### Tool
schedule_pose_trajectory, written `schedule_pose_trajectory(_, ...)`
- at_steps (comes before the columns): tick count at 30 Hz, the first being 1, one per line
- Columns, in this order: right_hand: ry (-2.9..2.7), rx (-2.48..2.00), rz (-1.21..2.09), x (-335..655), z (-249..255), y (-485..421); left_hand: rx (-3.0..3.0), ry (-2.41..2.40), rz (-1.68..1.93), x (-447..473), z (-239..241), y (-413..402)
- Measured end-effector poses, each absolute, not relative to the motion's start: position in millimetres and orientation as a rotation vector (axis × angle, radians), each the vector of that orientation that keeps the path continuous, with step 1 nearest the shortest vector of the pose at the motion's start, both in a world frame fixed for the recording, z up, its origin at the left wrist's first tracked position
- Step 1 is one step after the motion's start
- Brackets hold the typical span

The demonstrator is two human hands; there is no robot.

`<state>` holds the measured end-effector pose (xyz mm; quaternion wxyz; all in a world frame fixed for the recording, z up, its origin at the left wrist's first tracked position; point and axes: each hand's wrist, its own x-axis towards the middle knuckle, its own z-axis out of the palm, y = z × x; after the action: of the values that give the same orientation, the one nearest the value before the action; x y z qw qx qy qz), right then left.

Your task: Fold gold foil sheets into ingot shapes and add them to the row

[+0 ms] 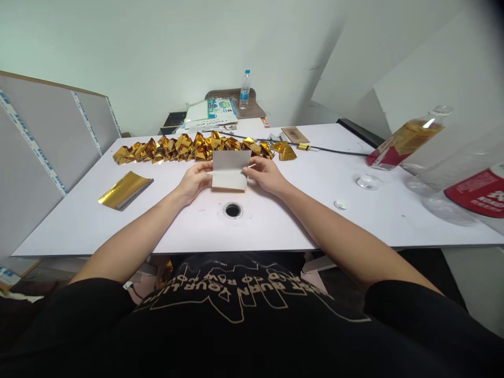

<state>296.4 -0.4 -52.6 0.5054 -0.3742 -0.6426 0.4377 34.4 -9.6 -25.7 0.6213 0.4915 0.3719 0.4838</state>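
Note:
Between my two hands is a sheet of foil paper (230, 167), its pale side facing me, with a crease across it and a thin gold strip along its lower edge. My left hand (196, 182) grips its left edge, and my right hand (265, 175) pinches the right edge. Just beyond the sheet runs a long row of folded gold foil pieces (173, 148). To the left, a stack of flat gold foil sheets (125, 190) lies on the white table (189, 231).
A round cable hole (233, 210) sits in front of my hands. On the right stand a bottle of yellow liquid (409, 139) and a large clear bottle with a red label (478, 191). A black cable (334, 150) crosses behind. A water bottle (244, 92) stands at the back.

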Motion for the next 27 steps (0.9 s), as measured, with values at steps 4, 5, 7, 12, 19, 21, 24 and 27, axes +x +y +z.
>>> schedule_pose_trajectory(4, -1.485, -0.961, 1.076, 287.2, -45.3, -7.4, 1.176, 0.907, 1.13, 35.2, -20.0, -18.2)
schedule_pose_trajectory(5, -1.502, -0.953, 1.069, 284.3, -44.7, -7.9, 1.202, 0.92, 1.135, 35.2, -20.4, -19.1)
schedule_pose_trajectory(7, -1.536, -0.93, 1.065, 279.3, -45.2, -6.9, 1.258, 0.949, 1.13, 34.8, -23.0, -18.6)
schedule_pose_trajectory(12, -1.591, -0.905, 1.114, 277.1, -45.3, -3.6, 1.343, 1.014, 1.091, 30.9, -26.3, -16.4)
schedule_pose_trajectory(19, -1.751, -0.831, 1.319, 294.7, -40.5, -5.1, 1.309, 1.003, 1.013, 23.9, -25.1, -13.3)
schedule_pose_trajectory(21, -1.871, -0.827, 1.336, 297.7, -37.3, -8.9, 1.278, 0.992, 0.957, 20.6, -23.2, -13.0)
schedule_pose_trajectory(24, -2.003, -0.873, 1.195, 296.1, -32.7, -15.0, 1.248, 0.925, 0.842, 15.0, -17.8, -13.9)
schedule_pose_trajectory(27, -1.971, -0.875, 1.059, 290.4, -31.6, -17.9, 1.323, 0.892, 0.759, 11.9, -12.8, -15.9)
